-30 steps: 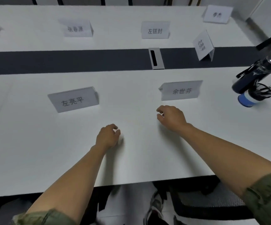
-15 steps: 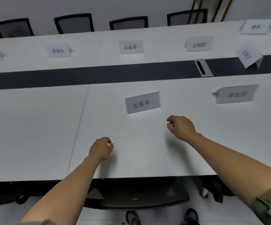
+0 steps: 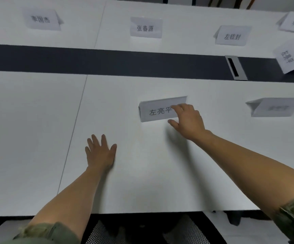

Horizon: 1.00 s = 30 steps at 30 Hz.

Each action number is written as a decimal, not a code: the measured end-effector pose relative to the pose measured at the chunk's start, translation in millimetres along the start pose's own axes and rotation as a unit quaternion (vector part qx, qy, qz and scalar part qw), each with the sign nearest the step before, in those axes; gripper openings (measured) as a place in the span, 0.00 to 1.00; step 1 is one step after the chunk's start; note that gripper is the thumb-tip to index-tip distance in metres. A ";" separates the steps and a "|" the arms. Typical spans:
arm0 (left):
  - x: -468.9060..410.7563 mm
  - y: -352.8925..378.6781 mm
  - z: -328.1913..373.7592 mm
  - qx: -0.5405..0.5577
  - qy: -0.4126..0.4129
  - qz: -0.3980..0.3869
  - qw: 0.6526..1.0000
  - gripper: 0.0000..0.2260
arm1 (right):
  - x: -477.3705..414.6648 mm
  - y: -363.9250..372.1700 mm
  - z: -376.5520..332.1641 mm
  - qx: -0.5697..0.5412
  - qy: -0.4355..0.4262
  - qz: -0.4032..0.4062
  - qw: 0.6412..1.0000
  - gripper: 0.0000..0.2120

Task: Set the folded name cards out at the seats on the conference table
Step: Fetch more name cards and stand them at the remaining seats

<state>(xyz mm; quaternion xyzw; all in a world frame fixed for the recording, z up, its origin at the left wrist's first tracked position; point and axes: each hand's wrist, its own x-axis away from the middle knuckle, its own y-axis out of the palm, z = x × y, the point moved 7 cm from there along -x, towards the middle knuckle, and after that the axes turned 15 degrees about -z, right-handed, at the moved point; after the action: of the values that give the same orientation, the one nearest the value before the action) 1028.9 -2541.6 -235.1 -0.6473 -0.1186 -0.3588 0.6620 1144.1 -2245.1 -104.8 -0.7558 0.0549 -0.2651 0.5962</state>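
view down onto a white table (image 3: 28, 138). a folded card (image 3: 157, 111) stands on the near half, just right of a seam (image 3: 77, 120), in front of the person. its long axis runs left to right, the right end a little farther away, and its printed face points toward the person. the right hand (image 3: 188, 120) grips the card's right end, fingers curled over the face, thumb at the lower edge. the left hand (image 3: 100, 152) lies flat on the table, fingers straight and spread, holding nothing, apart from the card. a blurred second card (image 3: 276, 107) stands to the right. four far cards (image 3: 146, 28) stand beyond a dark strip (image 3: 107, 59). a skewed card (image 3: 290, 59) sits at the strip's right end.
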 end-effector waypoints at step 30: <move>-17.8 24.1 1.5 -0.005 -0.039 0.119 0.992 0.35 | -160.6 16.6 -47.0 0.047 -0.068 -0.033 0.996 0.19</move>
<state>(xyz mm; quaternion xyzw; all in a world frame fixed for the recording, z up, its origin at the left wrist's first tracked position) 1031.8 -2536.8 -264.6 -0.6736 -0.0650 -0.2529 0.6915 989.0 -2226.6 -167.1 -0.7447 -0.0230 -0.2351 0.6242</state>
